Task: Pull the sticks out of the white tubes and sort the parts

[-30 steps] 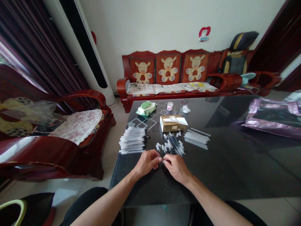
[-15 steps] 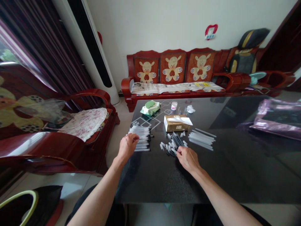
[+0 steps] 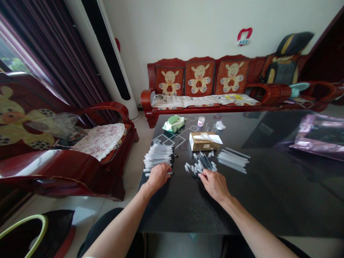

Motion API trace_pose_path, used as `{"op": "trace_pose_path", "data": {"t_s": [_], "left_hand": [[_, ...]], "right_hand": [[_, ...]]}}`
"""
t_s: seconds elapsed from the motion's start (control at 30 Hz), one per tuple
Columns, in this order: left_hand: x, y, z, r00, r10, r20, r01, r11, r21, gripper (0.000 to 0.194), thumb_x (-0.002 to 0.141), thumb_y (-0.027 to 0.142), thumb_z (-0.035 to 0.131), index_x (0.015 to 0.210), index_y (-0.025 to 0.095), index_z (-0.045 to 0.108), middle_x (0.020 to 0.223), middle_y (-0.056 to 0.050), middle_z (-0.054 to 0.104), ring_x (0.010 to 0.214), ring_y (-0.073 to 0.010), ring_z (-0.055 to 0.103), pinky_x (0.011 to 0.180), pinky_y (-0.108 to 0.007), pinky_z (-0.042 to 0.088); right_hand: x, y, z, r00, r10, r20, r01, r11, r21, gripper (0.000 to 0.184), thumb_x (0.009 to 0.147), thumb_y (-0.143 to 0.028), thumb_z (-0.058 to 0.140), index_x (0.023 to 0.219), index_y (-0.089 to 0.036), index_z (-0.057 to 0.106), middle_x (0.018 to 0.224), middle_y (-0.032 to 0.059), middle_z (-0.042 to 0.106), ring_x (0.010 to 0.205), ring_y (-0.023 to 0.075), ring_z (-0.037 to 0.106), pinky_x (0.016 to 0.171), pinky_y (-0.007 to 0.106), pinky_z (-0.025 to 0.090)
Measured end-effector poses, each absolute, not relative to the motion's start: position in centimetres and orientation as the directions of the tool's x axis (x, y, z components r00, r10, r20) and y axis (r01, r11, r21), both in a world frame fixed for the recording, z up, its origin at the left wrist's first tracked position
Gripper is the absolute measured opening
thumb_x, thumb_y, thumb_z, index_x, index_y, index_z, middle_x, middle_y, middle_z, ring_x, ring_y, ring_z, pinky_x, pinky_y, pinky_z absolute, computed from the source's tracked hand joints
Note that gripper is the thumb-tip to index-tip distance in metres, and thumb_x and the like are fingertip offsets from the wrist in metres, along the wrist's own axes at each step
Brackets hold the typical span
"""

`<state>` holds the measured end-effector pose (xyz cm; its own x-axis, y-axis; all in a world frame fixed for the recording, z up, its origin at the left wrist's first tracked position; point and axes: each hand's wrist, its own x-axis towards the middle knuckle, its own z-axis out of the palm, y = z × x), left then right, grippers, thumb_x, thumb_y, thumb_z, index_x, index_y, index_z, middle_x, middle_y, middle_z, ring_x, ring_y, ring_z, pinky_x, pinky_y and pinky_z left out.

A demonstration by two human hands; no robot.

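Note:
My left hand (image 3: 160,175) rests with curled fingers over the near end of a row of clear pens with black tips (image 3: 158,154), at the left of the dark table. One pen passes beneath it; whatever lies in its fingertips is hidden. My right hand (image 3: 215,183) has its fingers pinched at the near edge of a small heap of whitish pen caps (image 3: 198,167). What it grips there is too small to make out. Dark, thin pen refills (image 3: 205,161) lie among the caps. Right of these is a stack of clear pen barrels (image 3: 233,160).
A tissue box (image 3: 204,144) stands behind the caps. Farther back are a green wipes pack (image 3: 174,123), a small white tub (image 3: 201,121) and a crumpled tissue (image 3: 220,125). A purple shiny package (image 3: 306,138) lies at the right of the glossy table (image 3: 263,200).
My left hand has moved right and toward me, from the outer ends of the pens to the near end of the row. My right hand has shifted slightly left at the caps.

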<state>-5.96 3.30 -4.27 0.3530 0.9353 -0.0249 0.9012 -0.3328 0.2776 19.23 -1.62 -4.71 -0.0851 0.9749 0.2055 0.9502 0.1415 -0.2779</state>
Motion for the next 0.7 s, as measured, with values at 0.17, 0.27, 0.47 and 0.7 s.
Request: {"op": "trace_pose_path", "data": {"t_s": [0.17, 0.27, 0.47, 0.7], "left_hand": [[-5.6, 2.7, -4.3, 0.384, 0.923, -0.001, 0.883, -0.367, 0.293, 0.006, 0.076, 0.020, 0.062, 0.082, 0.021, 0.063, 0.087, -0.004, 0.061, 0.081, -0.0201, 0.061, 0.069, -0.026, 0.041], [-4.3, 1.7, -4.1, 0.464, 0.885, 0.039, 0.817, -0.445, 0.366, 0.006, 0.080, 0.019, 0.058, 0.084, 0.022, 0.062, 0.087, -0.004, 0.061, 0.080, -0.0186, 0.061, 0.069, -0.025, 0.040], [-1.6, -0.3, -4.2, 0.628, 0.766, 0.136, 0.647, -0.612, 0.455, 0.011, 0.087, 0.021, 0.050, 0.092, 0.021, 0.059, 0.090, -0.003, 0.058, 0.080, -0.0159, 0.059, 0.069, -0.022, 0.041], [-1.7, -0.5, -3.4, 0.488, 0.810, 0.326, 0.545, -0.574, 0.612, 0.017, 0.090, 0.027, 0.046, 0.093, 0.021, 0.062, 0.092, -0.004, 0.060, 0.083, -0.0153, 0.058, 0.074, -0.023, 0.043]], "right_hand": [[18.7, -1.9, -4.4, -0.095, 0.978, 0.185, 0.895, 0.165, -0.413, 0.028, 0.087, -0.035, 0.047, 0.064, -0.021, 0.057, 0.062, 0.0023, 0.064, 0.059, 0.0162, 0.058, 0.056, 0.026, 0.033], [18.0, -2.1, -4.6, -0.156, 0.984, 0.089, 0.746, 0.176, -0.642, 0.031, 0.087, -0.036, 0.044, 0.064, -0.019, 0.058, 0.057, 0.0017, 0.062, 0.053, 0.0141, 0.057, 0.055, 0.025, 0.037], [16.9, -2.3, -6.3, -0.265, 0.939, -0.219, 0.440, -0.085, -0.894, 0.044, 0.088, -0.050, 0.035, 0.073, -0.016, 0.057, 0.049, -0.0007, 0.059, 0.031, 0.0079, 0.045, 0.036, 0.019, 0.031], [17.1, -2.3, -5.5, -0.313, 0.887, -0.339, 0.130, -0.313, -0.941, 0.042, 0.081, -0.054, 0.048, 0.075, -0.014, 0.056, 0.049, -0.0014, 0.058, 0.032, 0.0070, 0.046, 0.028, 0.016, 0.024]]}}
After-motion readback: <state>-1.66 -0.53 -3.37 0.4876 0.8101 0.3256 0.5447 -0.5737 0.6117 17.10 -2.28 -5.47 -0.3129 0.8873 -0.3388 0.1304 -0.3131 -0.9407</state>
